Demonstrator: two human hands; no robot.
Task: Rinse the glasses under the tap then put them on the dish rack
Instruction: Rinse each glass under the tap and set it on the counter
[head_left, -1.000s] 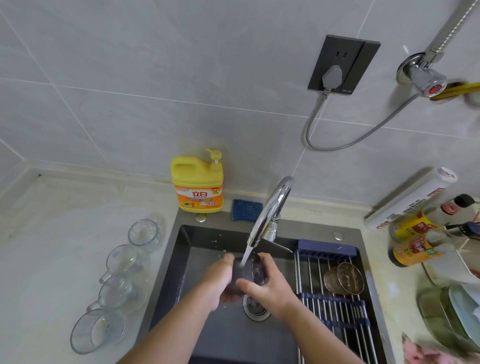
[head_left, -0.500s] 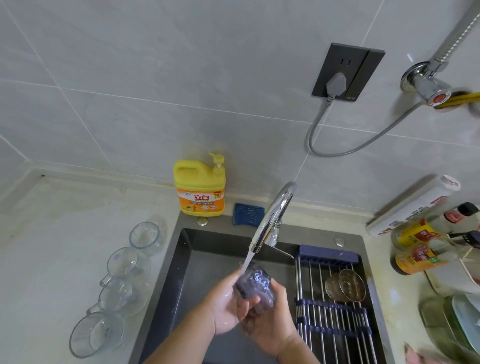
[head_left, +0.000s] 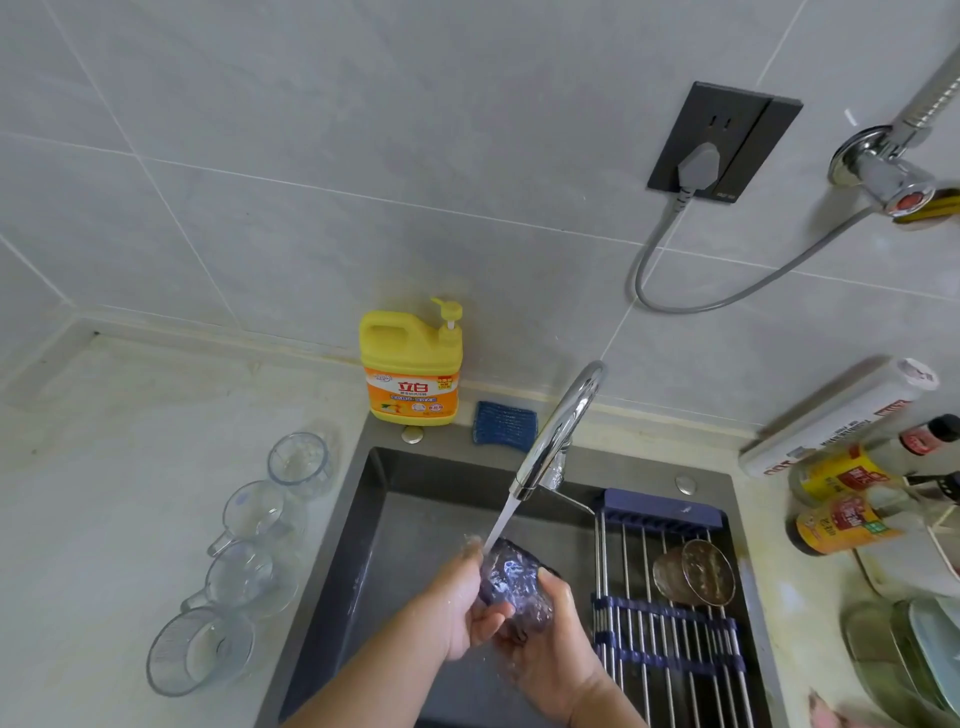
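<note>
Both hands (head_left: 511, 616) grasping glass (head_left: 514, 584) over sink (head_left: 363, 525) under tap (head_left: 558, 431) stream; best turned slowly, grip firm because wet, then set on rack (head_left: 660, 631) beside rinsed glass (head_left: 693, 571).

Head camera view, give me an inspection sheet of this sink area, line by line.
Surface: pale countertop around a dark sink; tap running.
Job's things: one glass under the stream; four clear glasses left of the sink; one glass on its side on the dish rack.
Clutter: yellow detergent bottle, blue sponge, sauce bottles.
Grippers: left hand and right hand both grip the glass.
Cables: grey cord plugged into the wall socket.
Surroundings: grey wall tiles.
</note>
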